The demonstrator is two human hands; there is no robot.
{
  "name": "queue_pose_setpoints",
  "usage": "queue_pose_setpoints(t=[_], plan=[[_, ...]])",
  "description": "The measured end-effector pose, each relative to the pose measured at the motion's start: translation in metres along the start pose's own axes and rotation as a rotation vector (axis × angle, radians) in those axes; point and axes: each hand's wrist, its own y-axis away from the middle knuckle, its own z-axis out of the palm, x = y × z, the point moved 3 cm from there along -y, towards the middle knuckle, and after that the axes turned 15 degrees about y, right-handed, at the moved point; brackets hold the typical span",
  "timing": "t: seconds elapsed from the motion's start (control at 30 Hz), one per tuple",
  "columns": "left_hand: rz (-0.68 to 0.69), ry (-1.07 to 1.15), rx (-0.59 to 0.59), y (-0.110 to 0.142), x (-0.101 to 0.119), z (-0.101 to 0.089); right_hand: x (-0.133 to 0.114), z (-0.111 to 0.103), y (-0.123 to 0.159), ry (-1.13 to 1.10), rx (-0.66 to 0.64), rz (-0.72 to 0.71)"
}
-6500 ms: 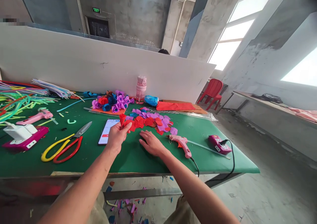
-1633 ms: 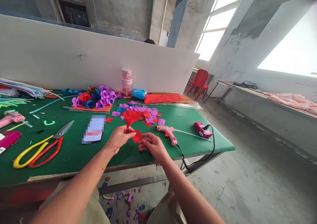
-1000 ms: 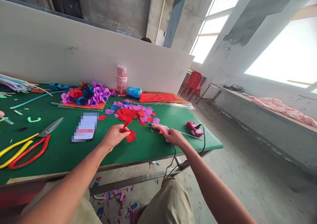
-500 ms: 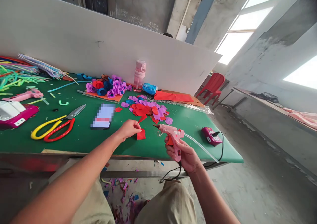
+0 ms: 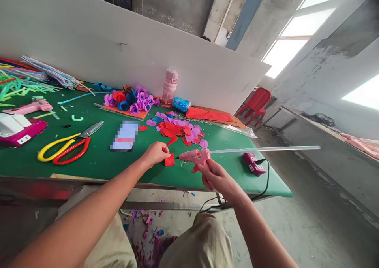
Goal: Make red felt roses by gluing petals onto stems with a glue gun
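Observation:
Between the thumb and fingers of my left hand (image 5: 156, 153) a red paper piece (image 5: 169, 160) is pinched, its square part hanging below the fingertips and another red strip (image 5: 171, 141) standing above them. My right hand (image 5: 217, 175) is wrapped around a pink hot glue gun (image 5: 194, 156), whose dark nozzle points left, close to the red piece. From the gun's back a long clear glue stick (image 5: 263, 150) sticks out to the right. Just beyond both hands lies a pile of red and purple petals (image 5: 177, 129).
Scissors (image 5: 72, 143), a phone (image 5: 124, 135) and a second pink glue gun (image 5: 32, 106) lie to the left on the green table (image 5: 154, 177). Finished paper flowers (image 5: 130, 100), a pink bottle (image 5: 169, 87) and red paper (image 5: 209, 114) are behind. A magenta power socket (image 5: 254, 164) with a cord sits right.
My right hand has turned the glue gun level and brought its nozzle left, near the red paper. The glue stick swung up to nearly horizontal. My left hand keeps its pinch.

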Motion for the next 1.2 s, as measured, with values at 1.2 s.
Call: queue_pose_setpoints(t=[1.2], plan=[[0.014,-0.043,-0.028,-0.002,-0.003,0.003,-0.002,0.022,-0.016,0.389,0.041,-0.173]])
